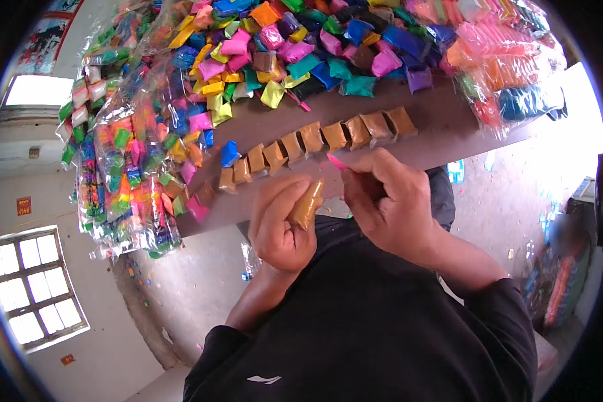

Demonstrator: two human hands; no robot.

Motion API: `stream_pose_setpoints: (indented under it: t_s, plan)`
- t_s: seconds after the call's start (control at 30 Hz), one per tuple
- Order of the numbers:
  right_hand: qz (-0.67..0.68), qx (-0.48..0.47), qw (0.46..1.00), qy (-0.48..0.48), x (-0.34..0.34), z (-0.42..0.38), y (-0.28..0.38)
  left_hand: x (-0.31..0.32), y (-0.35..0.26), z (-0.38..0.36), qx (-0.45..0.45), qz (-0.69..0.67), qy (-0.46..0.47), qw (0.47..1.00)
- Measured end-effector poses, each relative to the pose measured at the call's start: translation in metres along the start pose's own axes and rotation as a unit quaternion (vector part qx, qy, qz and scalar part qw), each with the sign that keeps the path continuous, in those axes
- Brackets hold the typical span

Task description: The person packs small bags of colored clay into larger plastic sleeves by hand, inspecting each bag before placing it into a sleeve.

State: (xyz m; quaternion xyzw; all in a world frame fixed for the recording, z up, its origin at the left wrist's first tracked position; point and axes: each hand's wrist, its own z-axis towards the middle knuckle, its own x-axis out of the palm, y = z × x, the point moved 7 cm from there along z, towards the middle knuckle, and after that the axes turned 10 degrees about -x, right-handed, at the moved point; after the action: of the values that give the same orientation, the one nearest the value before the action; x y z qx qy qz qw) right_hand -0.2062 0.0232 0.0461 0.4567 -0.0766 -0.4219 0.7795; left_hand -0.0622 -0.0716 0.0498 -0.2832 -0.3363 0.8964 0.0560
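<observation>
My left hand [281, 224] is closed around a small packet of brown clay [308, 204] in shiny clear film, tilted upward. To its right, my right hand [392, 197] pinches a thin pink pointed piece [338, 163], most of which the fingers hide. The tip points towards the packet but stays apart from it. Just beyond both hands, a row of several brown packets [311, 138] lies side by side along the table [442, 127]. One blue packet [230, 153] sits by the left part of that row.
A big heap of mixed-colour packets [301, 50] covers the table's far side. Clear bags of packets [124, 174] hang over the left edge. More bags, pink and orange [496, 53], stand at right. A person [563, 268] is at the far right.
</observation>
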Motion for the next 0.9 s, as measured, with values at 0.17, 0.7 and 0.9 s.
stream_pose_setpoints:
  t_s: [0.17, 0.7, 0.9]
  plan:
    - [0.043, -0.075, 0.994, 0.059, 0.005, -0.004, 0.023, 0.001, -0.004, 0.001, 0.041, 0.013, 0.015, 0.999]
    - [0.064, 0.186, 0.978, -0.075, -0.062, -0.052, -0.099, -0.051, 0.089, -0.06, -0.451, -0.299, -0.109, 0.834]
    - [-0.015, 0.209, 0.966, -0.148, -0.091, -0.079, -0.128, -0.073, 0.119, -0.104, -0.527, -0.298, -0.238, 0.759]
